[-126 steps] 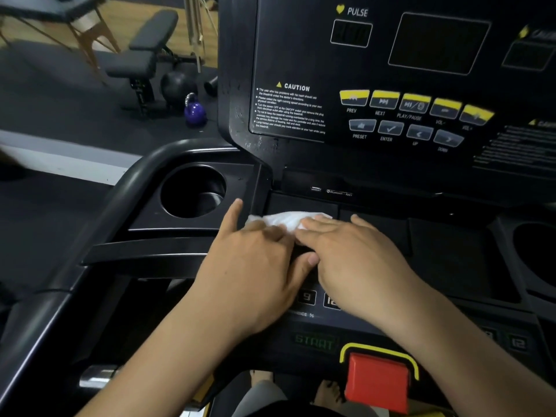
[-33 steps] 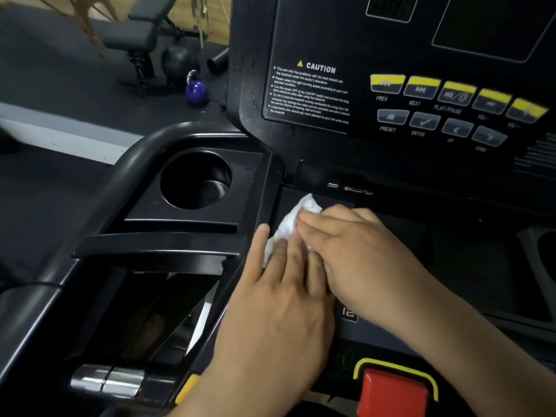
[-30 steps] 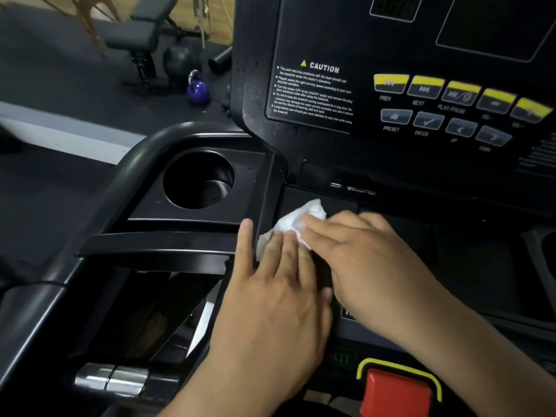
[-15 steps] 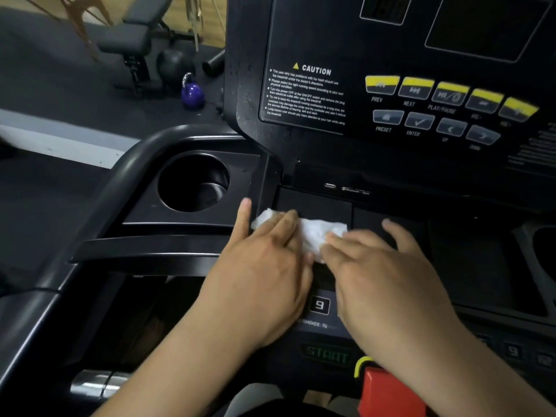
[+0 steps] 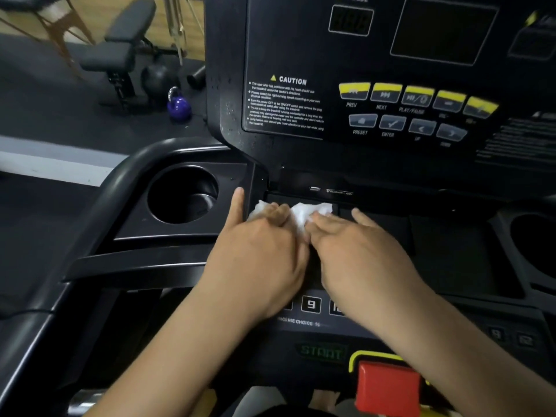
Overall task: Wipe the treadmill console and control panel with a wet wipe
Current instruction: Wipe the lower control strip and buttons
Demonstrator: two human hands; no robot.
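Observation:
The black treadmill console (image 5: 282, 152) rises ahead with a CAUTION label, yellow buttons (image 5: 416, 96) and dark displays. Below it lies a flat recessed tray (image 5: 436, 245), and lower still the control panel (image 5: 311, 305) with number keys and a START key. A crumpled white wet wipe (image 5: 304, 213) lies at the tray's left end. My left hand (image 5: 258, 254) presses on the wipe's left part, thumb stretched up along the tray's edge. My right hand (image 5: 355, 254) presses its fingertips on the wipe's right part. Both hands hide most of the wipe.
A round cup holder (image 5: 183, 194) sits left of the tray, and a second one (image 5: 535, 242) at the right edge. A red stop key (image 5: 388, 386) is at the bottom. On the floor beyond stand a weight bench (image 5: 120, 52) and a purple kettlebell (image 5: 179, 106).
Over the last second my hands drew apart sideways, and the wipe went from a bunch under overlapping fingers to a strip between them. Since half a second ago, little changed.

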